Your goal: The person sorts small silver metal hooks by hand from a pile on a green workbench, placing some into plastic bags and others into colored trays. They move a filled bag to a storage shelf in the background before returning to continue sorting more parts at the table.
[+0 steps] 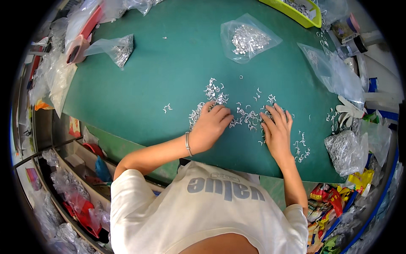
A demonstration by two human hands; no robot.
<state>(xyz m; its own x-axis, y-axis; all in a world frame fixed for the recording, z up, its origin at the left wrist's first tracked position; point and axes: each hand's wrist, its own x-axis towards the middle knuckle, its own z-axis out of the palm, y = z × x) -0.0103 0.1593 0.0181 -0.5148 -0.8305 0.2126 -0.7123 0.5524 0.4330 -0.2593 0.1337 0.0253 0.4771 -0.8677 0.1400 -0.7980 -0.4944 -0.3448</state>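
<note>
1. Left hand (210, 127) lies palm-down at the centre of the green mat (139, 97), fingers curled over the near edge of the loose pile of small metal clips (243, 114). Can't tell if anything is pinched under the fingertips; nothing visibly lifted.
2. Right hand (278, 131) sits just to 3 o'clock of the left one, flat, fingers spread on the clips. Open, pressing rather than gripping; no piece seen held.
3. The clips spread from between the hands out toward 12 o'clock, with strays at 9 o'clock (168, 108) and a small scatter at 4 o'clock (302, 148).
4. Judgement: sorting by touch. Works best with fingertips raking thin layers off the pile edge, since tangled clips drag their neighbours. Keep the separated ones well apart from the heap.
5. Bags: a clear bag of clips at 12 o'clock (249, 39), a second bag at 10 o'clock (116, 48), an emptier bag at 2 o'clock (336, 74), and a full crinkled bag at 4 o'clock (347, 150).
6. A yellow-green tray (292, 10) sits at the far edge, about 1 o'clock. A white glove (349, 110) lies at 3 o'clock.
7. The mat covers a workbench; clutter of plastic bags and coloured packets rings it on both sides, with shelf bins below at 8 o'clock.
</note>
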